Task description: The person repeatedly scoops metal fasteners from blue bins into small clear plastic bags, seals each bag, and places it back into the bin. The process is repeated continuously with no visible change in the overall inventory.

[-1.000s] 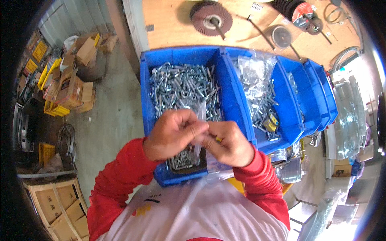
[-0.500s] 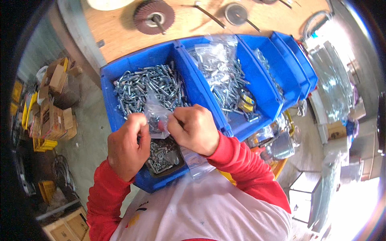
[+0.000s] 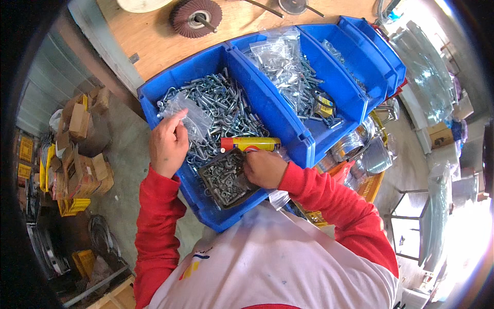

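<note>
My left hand (image 3: 169, 147) pinches the edge of a small clear plastic bag (image 3: 193, 119). The bag lies over a heap of hooked and threaded metal bolts (image 3: 226, 103) in the leftmost blue bin (image 3: 180, 72). My right hand (image 3: 265, 169) is curled at the right side of a dark tray (image 3: 210, 186) of small nuts and washers. Its fingertips reach into the tray and are partly hidden, so what they grip does not show. Just behind that hand lies a yellow and red tube-shaped container (image 3: 252, 143), across the bolts.
More blue bins (image 3: 339, 56) run off to the right, one holding bagged bolts (image 3: 280, 56). Behind them, a flap disc (image 3: 195, 18) stands on a wooden board (image 3: 149, 41). Cardboard boxes (image 3: 85, 175) sit on the floor at left, wire coils (image 3: 347, 147) at right.
My hands have moved apart. The left took the plastic bag back and left onto the bolts; the right came down to the tray. The yellow and red container has come into sight.
</note>
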Available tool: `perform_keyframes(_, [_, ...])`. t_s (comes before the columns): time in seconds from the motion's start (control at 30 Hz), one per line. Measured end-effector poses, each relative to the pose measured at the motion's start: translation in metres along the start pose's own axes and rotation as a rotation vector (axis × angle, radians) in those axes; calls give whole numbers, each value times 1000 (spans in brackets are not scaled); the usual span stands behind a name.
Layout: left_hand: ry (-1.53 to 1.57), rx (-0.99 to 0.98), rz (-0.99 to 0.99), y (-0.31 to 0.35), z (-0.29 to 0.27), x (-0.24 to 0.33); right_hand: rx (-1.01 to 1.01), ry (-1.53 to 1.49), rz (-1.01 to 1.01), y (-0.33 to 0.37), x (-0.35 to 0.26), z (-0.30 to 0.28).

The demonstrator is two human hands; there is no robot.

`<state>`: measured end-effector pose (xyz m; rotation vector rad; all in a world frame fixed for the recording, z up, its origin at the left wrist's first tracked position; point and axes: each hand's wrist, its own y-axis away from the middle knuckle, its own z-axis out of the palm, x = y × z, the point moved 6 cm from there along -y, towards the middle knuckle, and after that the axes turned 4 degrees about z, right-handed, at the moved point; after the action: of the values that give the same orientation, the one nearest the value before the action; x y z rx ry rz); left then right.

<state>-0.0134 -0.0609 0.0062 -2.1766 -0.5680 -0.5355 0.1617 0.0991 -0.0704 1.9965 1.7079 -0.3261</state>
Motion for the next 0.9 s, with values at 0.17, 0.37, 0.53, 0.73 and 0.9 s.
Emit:
perform_keyframes(0.17, [385,171,-241,12,-2,-35,115,-31,24,-1,-1,-1])
perform_keyframes(0.37, [617,90,-336,2,-2,-59,179,-254,81,24,-26,-52])
perform_keyframes(0.53, [520,-8,-298,-7,5,-66,469,-707,204,89,-47,-79])
perform_keyframes(0.73, [212,-151,-175,-13,15,-70,861,-797,293,227,-58,-86])
perform_keyframes(0.9, [80,-213,-4,-16,14,-75,999,-974,739,321,-39,-15])
